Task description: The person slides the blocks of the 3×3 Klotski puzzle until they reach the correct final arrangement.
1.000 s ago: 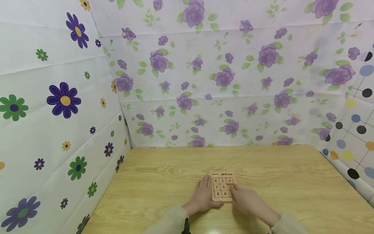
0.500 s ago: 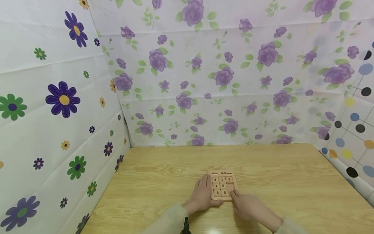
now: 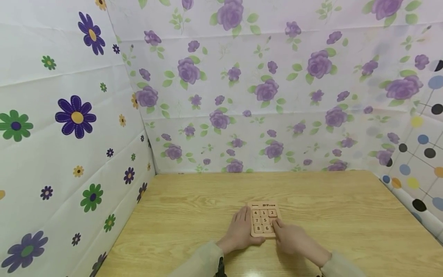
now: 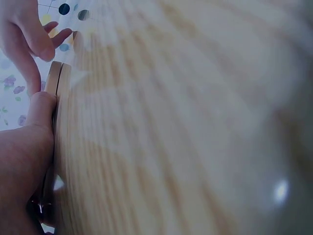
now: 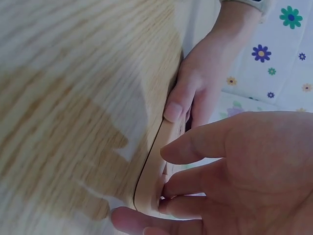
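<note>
A wooden number sliding puzzle (image 3: 258,205) lies flat on the table, its numbered tiles facing up. Tiles 4, 1 and 2 fill the top row, with 7 and 5 below, then 8 and 6. My left hand (image 3: 238,232) holds the board's near left corner, fingers along the left side and thumb on the near edge. Over the lower right of the board, my right hand (image 3: 292,237) touches the right column with its fingertips, which hide part of it. In the right wrist view its thumb stands apart from the fingers beside the board's edge (image 5: 150,171).
The wooden table (image 3: 194,200) reaches back to a rose-patterned curtain (image 3: 214,77). A flowered cloth (image 3: 41,161) hangs on the left, and a dotted cloth (image 3: 422,161) on the right.
My right fingertips slid toward the near right corner, baring a gap under tile 2, then moved back up over that gap. The left hand and the board stayed put.
</note>
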`<state>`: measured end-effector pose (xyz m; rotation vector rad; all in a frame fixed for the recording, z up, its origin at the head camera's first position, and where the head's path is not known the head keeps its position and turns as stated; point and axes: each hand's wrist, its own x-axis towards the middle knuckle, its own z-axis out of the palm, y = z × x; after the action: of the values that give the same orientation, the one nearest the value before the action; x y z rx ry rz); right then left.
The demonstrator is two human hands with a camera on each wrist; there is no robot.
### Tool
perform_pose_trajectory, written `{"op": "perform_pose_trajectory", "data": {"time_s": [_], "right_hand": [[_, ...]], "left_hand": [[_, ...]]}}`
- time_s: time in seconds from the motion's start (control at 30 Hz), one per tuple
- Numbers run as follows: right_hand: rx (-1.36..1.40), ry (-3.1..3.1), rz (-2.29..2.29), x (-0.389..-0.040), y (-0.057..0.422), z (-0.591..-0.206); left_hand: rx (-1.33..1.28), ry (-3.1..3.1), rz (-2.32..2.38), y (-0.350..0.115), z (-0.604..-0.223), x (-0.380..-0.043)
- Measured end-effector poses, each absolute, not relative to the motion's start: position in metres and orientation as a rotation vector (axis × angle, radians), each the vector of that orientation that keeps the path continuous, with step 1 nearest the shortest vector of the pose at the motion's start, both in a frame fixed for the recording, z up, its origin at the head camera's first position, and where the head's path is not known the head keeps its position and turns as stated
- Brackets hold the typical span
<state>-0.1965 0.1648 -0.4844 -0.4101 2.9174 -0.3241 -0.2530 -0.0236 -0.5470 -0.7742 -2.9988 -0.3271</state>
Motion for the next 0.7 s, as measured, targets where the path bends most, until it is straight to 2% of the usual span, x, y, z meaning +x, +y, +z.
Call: {"op": "perform_pose_trajectory", "data": {"time_s": [0.7], "right_hand": [[-0.433,2.928,-0.306,-0.1992,0.1614,-0.4762]], "left_hand": [[-0.779,-3.008,-0.303,-0.0231,-0.545,-0.2521]]}}
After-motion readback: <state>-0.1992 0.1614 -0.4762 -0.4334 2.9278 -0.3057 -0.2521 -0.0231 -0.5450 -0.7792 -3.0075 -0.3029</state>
